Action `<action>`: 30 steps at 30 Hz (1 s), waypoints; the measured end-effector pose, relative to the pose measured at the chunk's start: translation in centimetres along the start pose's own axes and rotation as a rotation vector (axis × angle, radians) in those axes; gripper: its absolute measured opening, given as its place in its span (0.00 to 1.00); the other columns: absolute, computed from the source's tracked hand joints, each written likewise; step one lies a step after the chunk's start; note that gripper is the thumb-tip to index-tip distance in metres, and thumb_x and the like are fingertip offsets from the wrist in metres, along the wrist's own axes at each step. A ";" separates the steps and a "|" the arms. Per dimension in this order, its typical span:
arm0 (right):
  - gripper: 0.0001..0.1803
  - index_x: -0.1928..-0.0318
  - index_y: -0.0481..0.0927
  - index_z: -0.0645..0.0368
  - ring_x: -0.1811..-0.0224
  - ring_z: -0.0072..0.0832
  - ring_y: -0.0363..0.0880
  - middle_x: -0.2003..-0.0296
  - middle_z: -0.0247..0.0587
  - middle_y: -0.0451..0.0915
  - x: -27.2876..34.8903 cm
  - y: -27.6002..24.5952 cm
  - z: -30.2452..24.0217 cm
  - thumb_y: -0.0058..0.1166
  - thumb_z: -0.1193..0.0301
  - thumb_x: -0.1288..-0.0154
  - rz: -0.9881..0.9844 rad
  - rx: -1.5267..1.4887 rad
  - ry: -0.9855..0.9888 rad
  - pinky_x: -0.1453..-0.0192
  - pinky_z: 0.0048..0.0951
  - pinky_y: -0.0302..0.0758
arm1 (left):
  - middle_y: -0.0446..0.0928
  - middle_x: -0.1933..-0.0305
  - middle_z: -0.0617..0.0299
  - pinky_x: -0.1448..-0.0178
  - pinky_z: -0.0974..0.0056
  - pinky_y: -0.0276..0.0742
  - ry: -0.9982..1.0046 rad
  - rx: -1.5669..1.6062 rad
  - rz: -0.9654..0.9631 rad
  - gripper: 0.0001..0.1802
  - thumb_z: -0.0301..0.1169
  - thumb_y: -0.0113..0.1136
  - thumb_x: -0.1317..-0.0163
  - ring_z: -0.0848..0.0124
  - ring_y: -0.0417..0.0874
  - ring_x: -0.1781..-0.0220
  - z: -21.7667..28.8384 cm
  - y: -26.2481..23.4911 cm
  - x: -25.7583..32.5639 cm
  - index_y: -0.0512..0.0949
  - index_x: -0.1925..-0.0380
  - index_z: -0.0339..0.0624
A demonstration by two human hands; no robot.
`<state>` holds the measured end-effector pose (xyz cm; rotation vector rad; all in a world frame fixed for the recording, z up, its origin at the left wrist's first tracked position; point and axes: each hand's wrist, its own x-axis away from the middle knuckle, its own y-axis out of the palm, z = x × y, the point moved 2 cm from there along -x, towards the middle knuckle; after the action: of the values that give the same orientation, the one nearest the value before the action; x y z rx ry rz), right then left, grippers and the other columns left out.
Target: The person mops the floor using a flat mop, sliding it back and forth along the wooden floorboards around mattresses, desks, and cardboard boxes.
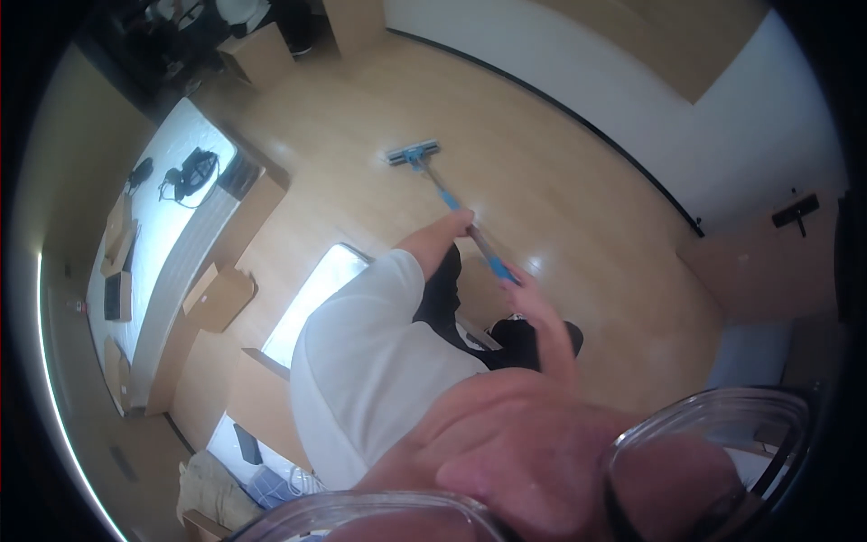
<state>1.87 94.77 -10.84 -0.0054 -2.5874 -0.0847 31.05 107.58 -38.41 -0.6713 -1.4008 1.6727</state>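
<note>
A mop (414,154) with a flat, wide head and a blue bracket rests on the wood-look floor (560,190) ahead of me. Its grey pole with blue sections slants back toward my body. My left hand (462,220) is wrapped round the pole at mid-length. Lower down, near the pole's upper end, my right hand (518,284) closes on the blue grip. Both of my arms are bare below light short sleeves. My dark trousers and part of a shoe show beneath the hands.
At left runs a long white-topped counter (163,149) bearing a black device with cables (194,176). Beside it is a tan chair (221,296); a smaller white tabletop (316,294) lies near my left side. A white wall (587,68) with black skirting bounds the right. Someone's dark-clad legs (293,27) show far left.
</note>
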 end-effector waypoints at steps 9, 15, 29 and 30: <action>0.17 0.55 0.83 0.57 0.88 0.15 0.62 0.78 0.35 0.80 37.8 -20.1 8.4 0.48 0.59 0.30 0.940 0.346 0.389 0.86 0.19 0.54 | 0.75 0.49 0.43 0.50 0.46 0.82 -0.837 2.335 -0.800 0.18 0.39 0.36 0.28 0.49 0.81 0.52 49.4 -1.3 4.7 0.65 0.47 0.39; 0.19 0.60 0.84 0.60 0.90 0.16 0.61 0.83 0.31 0.76 40.1 -21.7 7.0 0.50 0.58 0.31 1.002 0.569 0.507 0.87 0.22 0.54 | 0.74 0.49 0.43 0.48 0.47 0.83 -0.756 2.389 -0.807 0.16 0.35 0.42 0.29 0.48 0.81 0.49 52.7 -2.1 5.8 0.67 0.51 0.31; 0.23 0.61 0.79 0.67 0.64 0.49 0.81 0.71 0.59 0.81 -5.7 6.8 -5.2 0.51 0.55 0.35 0.086 0.599 -0.053 0.58 0.43 0.75 | 0.80 0.72 0.52 0.70 0.56 0.78 -0.335 0.197 0.007 0.18 0.46 0.62 0.45 0.57 0.81 0.73 -10.0 -2.2 3.0 0.81 0.69 0.42; 0.23 0.55 0.76 0.68 0.60 0.52 0.80 0.65 0.62 0.80 -7.5 9.3 -4.5 0.50 0.57 0.35 0.050 0.563 -0.104 0.54 0.44 0.74 | 0.77 0.72 0.52 0.73 0.56 0.77 -0.857 0.835 0.250 0.16 0.42 0.57 0.41 0.57 0.80 0.75 -11.2 -2.5 2.8 0.76 0.63 0.41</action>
<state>10.76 103.87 -10.42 0.1341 -2.6218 0.6762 39.47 115.85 -38.34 0.4231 -0.9574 2.6553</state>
